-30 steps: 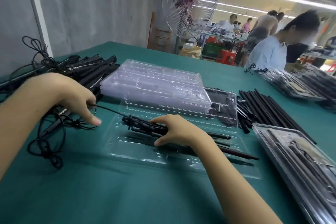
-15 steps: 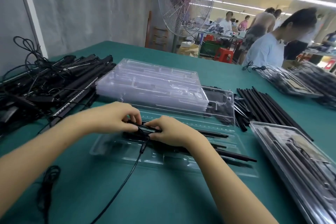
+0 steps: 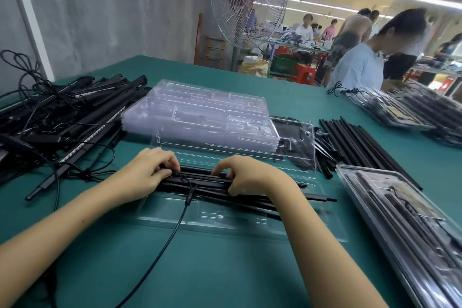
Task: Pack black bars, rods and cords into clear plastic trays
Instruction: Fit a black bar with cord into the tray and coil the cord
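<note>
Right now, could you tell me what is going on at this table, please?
A person is packing parts. The left hand and right hand both grip a black bar, pressing it into an open clear tray that already holds other bars. A black cord trails out over the tray toward the person. Empty trays are stacked behind; loose rods and a filled tray lie to the right.

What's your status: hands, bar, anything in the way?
Left hand and right hand grip long black bar in clear plastic tray. Thin black cord trails over tray's near edge.
</note>
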